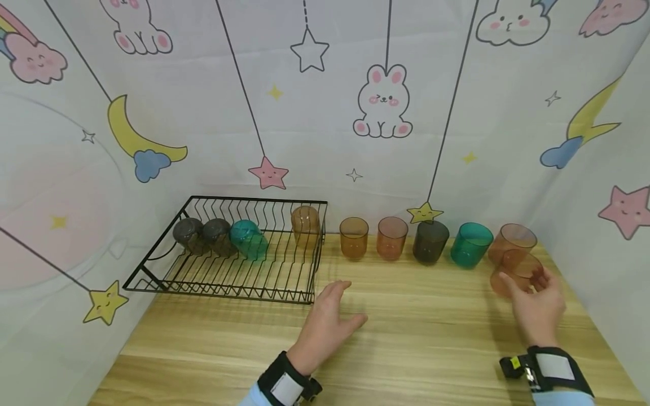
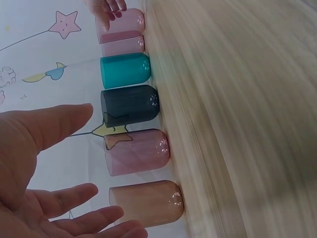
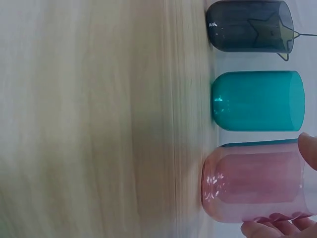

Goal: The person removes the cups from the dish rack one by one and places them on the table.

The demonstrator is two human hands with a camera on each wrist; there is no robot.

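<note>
My right hand (image 1: 540,309) grips a clear pink cup (image 1: 519,265) at the right end of the row, thumb on its near left side and fingers round the right. Another pink cup (image 1: 513,234) stands upright just behind it, overlapped by it in the head view. In the right wrist view the held pink cup (image 3: 247,186) is upright, its base close to the tabletop. My left hand (image 1: 327,327) hovers over the table in front of the rack's right corner, fingers spread and holding nothing. An amber cup (image 2: 148,201) is nearest it in the left wrist view.
Leftward along the wall stand a teal cup (image 1: 471,245), a dark grey cup (image 1: 430,242), a pink cup (image 1: 391,238) and an amber cup (image 1: 354,238). A black wire rack (image 1: 284,294) at left holds two grey cups (image 1: 217,237), a teal cup (image 1: 249,239) and an amber cup (image 1: 306,225).
</note>
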